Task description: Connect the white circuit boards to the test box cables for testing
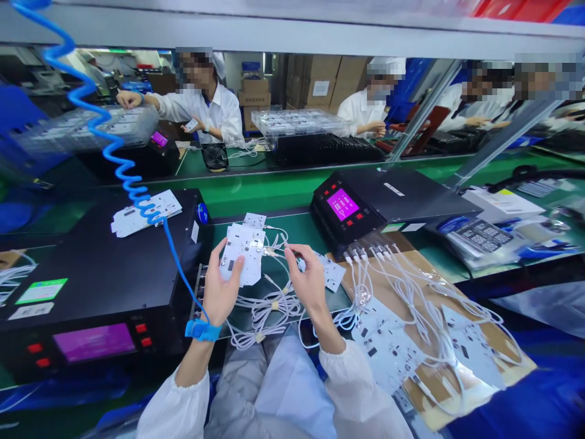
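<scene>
My left hand, with a blue strap round its wrist, grips a white circuit board by its left edge, thumb on top. My right hand is pinched on a thin white cable just right of that board. Behind the held board is a smaller white board with a cable at its right side. Another white board lies partly behind my right hand. Bundled white cables lie below the hands.
Black boxes with pink screens stand at left and right. A coiled blue cord hangs at left. Boards and cables lie on cardboard at right. Beyond a green ledge, several people in white sit working.
</scene>
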Motion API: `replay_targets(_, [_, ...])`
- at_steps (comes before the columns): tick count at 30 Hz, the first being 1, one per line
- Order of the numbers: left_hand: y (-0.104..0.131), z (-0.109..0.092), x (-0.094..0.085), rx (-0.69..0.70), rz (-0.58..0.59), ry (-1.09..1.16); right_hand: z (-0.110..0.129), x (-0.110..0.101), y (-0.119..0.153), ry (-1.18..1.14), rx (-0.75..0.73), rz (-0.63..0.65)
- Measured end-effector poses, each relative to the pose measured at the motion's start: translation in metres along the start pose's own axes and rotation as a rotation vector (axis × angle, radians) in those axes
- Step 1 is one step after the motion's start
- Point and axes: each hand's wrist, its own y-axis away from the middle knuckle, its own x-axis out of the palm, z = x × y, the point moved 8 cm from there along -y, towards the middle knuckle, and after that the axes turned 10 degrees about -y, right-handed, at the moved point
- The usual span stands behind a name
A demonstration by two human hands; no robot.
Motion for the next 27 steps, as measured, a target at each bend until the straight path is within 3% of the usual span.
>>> replay_targets(2, [0.0,-0.004,0.001,0.045,-0.012,-0.057,0.008,0.001,0.005,0.02,-0.062,-0.041])
replay_targets(5, [0.002,-0.013,0.004,0.141,-0.02,-0.145,0.018,0.01,0.012,0.032,-0.152,0.005])
replay_targets(11, [0.009,-0.025,0.016,0.29,-0.022,-0.21,0.023,0.028,0.014,-0.089,-0.13,0.066])
replay_targets(21, [0.018,-0.032,0.03,0.358,0.03,-0.236,0.038,0.036,0.013,-0.072,-0.169,-0.027])
replay_targets(27, [0.019,-0.032,0.034,0.302,0.096,-0.248,0.04,0.039,0.01,-0.065,-0.176,-0.022])
